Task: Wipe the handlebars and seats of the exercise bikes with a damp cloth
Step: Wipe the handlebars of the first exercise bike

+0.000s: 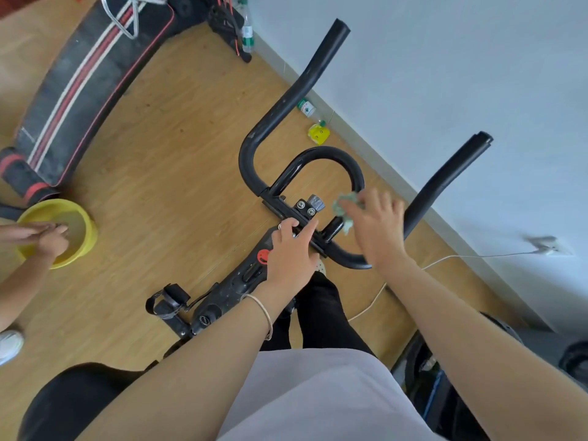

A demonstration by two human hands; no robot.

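Observation:
The exercise bike's black handlebars spread out in front of me, with an inner loop bar above the clamp. My right hand holds a crumpled pale green cloth against the right side of the loop bar. My left hand rests on the bike's stem by the clamp bolts, index finger stretched out along the crossbar. The black seat shows at the lower left, partly behind my left arm.
Another person's hands are in a yellow basin of water on the wood floor at left. A black padded bench lies at upper left. Bottles lie along the white wall; a white cable runs to a socket.

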